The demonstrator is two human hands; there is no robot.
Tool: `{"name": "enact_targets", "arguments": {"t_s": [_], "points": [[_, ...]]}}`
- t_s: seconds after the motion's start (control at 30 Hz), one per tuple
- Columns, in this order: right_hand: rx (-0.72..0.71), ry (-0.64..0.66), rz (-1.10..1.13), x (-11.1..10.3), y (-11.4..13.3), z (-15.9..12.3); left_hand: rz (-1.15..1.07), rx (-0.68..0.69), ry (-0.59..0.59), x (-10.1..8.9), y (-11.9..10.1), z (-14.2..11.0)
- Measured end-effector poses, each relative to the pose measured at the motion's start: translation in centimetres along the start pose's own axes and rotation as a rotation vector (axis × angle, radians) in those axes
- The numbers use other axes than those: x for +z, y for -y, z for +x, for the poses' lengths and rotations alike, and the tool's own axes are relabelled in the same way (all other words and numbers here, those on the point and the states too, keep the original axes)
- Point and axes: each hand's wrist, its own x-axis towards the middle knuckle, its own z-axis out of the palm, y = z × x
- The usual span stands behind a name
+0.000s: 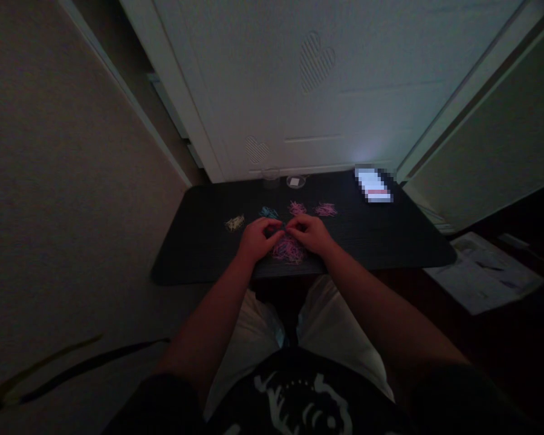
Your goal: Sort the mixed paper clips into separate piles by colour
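My left hand (256,237) and my right hand (312,234) come close together over the middle of the dark table. Both have thumb and forefinger curled into a pinch, fingertips almost meeting; whatever sits between them is too small and dim to make out. Just below the fingertips lies a mixed pile of thin pink, purple and bluish pieces (288,251), partly covered by my hands. Beyond the hands are a teal pile (268,212), a pink pile (297,208) and another pink pile (326,209). To the left of my left hand is a pale yellow pile (234,223).
The dark table (381,241) has rounded corners and backs onto a white panel (254,78) with heart reliefs. At its back edge stand a clear container (271,179) and a round clear lid (295,181). A lit phone (373,185) lies back right. Papers (485,272) lie lower right.
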Motion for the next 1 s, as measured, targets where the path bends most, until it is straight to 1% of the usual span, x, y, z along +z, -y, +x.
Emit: {"name": "enact_targets", "arguments": {"t_s": [0.27,0.47,0.7,1.0], "points": [[-0.006,0.007,-0.008,-0.04,0.08,-0.02,-0.021,0.041,0.008,-0.09,-0.06,0.0],[-0.016,0.022,0.007,-0.08,0.06,-0.01,-0.04,0.035,0.009,0.03,-0.04,0.0],[-0.023,0.04,0.006,-0.02,-0.16,0.01,-0.023,0.047,0.049,0.07,-0.01,0.13],[0.036,0.045,0.024,0.12,-0.41,0.0,-0.028,-0.05,0.015,0.31,-0.03,-0.01]]}}
